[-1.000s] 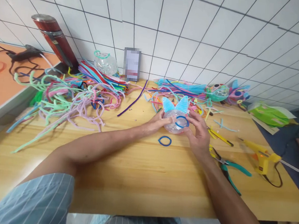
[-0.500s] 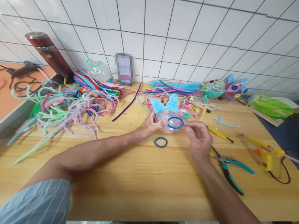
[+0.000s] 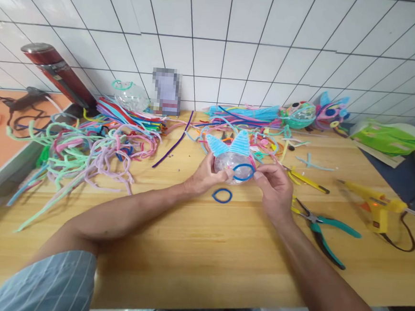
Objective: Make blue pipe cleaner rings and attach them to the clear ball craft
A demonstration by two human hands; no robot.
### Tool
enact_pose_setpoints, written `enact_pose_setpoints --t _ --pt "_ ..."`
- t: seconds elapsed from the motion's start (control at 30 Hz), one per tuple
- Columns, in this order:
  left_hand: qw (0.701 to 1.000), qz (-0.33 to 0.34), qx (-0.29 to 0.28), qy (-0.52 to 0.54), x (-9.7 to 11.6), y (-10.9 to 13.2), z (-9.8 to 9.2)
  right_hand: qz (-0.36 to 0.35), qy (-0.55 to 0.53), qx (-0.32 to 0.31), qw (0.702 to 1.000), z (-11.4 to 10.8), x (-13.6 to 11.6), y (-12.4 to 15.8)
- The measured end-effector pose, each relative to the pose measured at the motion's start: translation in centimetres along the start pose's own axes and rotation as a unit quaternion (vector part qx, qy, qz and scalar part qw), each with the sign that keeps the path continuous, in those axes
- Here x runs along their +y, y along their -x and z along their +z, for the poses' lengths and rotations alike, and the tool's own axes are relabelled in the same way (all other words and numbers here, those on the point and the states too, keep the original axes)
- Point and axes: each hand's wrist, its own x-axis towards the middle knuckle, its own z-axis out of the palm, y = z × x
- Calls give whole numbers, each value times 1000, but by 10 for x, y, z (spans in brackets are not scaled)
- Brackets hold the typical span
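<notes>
My left hand [image 3: 206, 174] grips a clear plastic ball [image 3: 224, 162] from its left side. Two light-blue ears [image 3: 240, 144] of pipe cleaner stand up on top of the ball. A dark-blue pipe-cleaner loop [image 3: 243, 164], pointed at the ends, lies against the ball's front, with my left thumb at its left end. Thumb and forefinger of my right hand [image 3: 275, 187] are closed at the loop's right tip. Just below the ball, a second dark-blue loop [image 3: 222, 195] rests on the wooden table.
Loose pipe cleaners [image 3: 85, 155] lie tangled at left, beside a red flask [image 3: 61, 77]. Pliers [image 3: 319, 222], a yellow cutter [image 3: 308, 180] and a yellow glue gun [image 3: 378, 205] lie at right. Finished-looking decorated balls [image 3: 300, 116] and a green packet [image 3: 384, 140] sit near the wall.
My right hand has closed in on the loop's right tip, where a small gap showed before. The ball stays in my left hand. The camera view has shifted slightly.
</notes>
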Motion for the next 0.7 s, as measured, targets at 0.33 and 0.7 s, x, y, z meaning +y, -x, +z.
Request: enact_pose_setpoints --t 0.33,0.7 --pt "1000 2 -10 4 1 1 1 23 -31 -14 999 -1 3 0" --pt "1000 13 -20 -5 -3 1 -1 83 -100 -30 991 -4 19 -1"
